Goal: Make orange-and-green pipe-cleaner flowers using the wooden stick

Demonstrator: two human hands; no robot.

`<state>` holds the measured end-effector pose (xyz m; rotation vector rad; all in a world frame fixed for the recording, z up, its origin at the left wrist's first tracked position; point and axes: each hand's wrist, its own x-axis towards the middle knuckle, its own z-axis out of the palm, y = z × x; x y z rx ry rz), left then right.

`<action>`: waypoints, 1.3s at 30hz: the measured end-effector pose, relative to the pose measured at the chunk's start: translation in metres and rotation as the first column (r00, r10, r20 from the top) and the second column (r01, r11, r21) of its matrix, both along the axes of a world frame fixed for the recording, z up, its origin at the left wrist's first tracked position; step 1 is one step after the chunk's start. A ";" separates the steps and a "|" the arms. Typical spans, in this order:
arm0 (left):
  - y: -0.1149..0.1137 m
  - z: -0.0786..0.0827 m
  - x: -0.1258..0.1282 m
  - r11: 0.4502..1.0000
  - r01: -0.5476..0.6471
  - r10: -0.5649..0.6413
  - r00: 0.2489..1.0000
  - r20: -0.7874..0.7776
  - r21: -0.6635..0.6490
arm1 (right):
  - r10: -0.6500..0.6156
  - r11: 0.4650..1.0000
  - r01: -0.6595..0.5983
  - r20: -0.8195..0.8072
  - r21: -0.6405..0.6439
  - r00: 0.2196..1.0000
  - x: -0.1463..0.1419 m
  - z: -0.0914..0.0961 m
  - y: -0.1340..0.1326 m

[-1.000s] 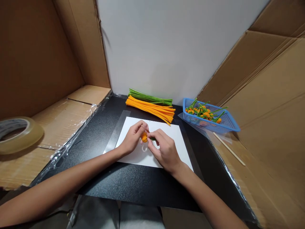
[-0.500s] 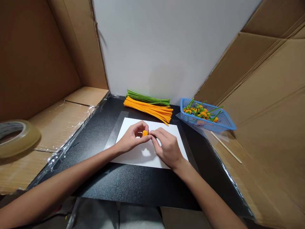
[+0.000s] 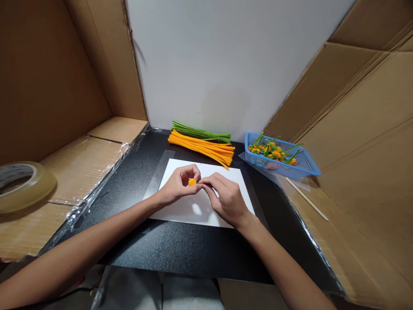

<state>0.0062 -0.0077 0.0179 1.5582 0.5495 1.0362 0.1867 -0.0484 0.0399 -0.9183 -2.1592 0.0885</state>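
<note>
Above a white sheet, my left hand curls its thumb and fingers around a small orange pipe-cleaner piece shaped like a rounded bud. My right hand meets it from the right, its thumb and fingertips pinched at the piece's stem end. Only a trace of green shows between the fingertips of both hands; the rest of the stem is hidden. Behind the sheet lie a bundle of orange pipe cleaners and a bundle of green pipe cleaners.
At the right, a blue basket holds several orange-and-green pipe-cleaner pieces. A thin wooden stick lies beside it on cardboard. A roll of clear tape sits far left. Cardboard walls flank the black table.
The orange piece has turned and shifted slightly left within my left fingers. My right fingertips have moved slightly left with it and stay pinched.
</note>
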 end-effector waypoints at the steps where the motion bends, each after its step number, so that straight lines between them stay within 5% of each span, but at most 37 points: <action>1: 0.002 0.001 -0.003 0.999 -0.014 0.017 0.998 -0.065 0.041 | 0.001 0.999 -0.001 -0.003 -0.038 1.000 0.004 0.001 0.002; 5: 0.016 0.002 -0.021 0.947 -0.032 0.157 0.915 -0.372 0.321 | 0.011 0.975 0.003 0.063 -0.221 0.998 0.024 0.003 0.014; 9: 0.029 -0.001 -0.032 0.858 0.003 0.278 0.838 -0.469 0.513 | -0.035 0.945 0.037 0.012 -0.325 0.999 0.038 0.004 0.022; 17: 0.030 -0.001 -0.028 0.813 -0.032 0.362 0.810 -0.461 0.581 | -0.056 0.727 -0.047 -0.128 -0.685 0.990 0.041 0.006 0.026; 24: 0.033 -0.010 -0.028 0.885 0.020 0.235 0.843 -0.484 0.465 | -0.056 0.511 -0.182 -0.244 -0.840 0.968 0.047 -0.001 0.031; 26: 0.034 -0.013 -0.027 0.920 0.001 0.206 0.850 -0.485 0.393 | -0.119 0.519 -0.213 -0.317 -0.828 0.941 0.049 -0.005 0.033; 30: 0.036 -0.016 -0.027 0.947 -0.045 0.199 0.858 -0.474 0.318 | -0.220 0.626 -0.213 -0.432 -0.750 0.875 0.054 -0.005 0.036; 36: 0.034 -0.014 -0.026 0.911 -0.043 0.259 0.834 -0.488 0.409 | -0.336 0.690 -0.168 -0.517 -0.704 0.787 0.052 -0.004 0.038; 39: 0.033 -0.013 -0.024 0.895 -0.046 0.282 0.829 -0.483 0.444 | -0.398 0.704 -0.210 -0.621 -0.679 0.675 0.044 -0.008 0.037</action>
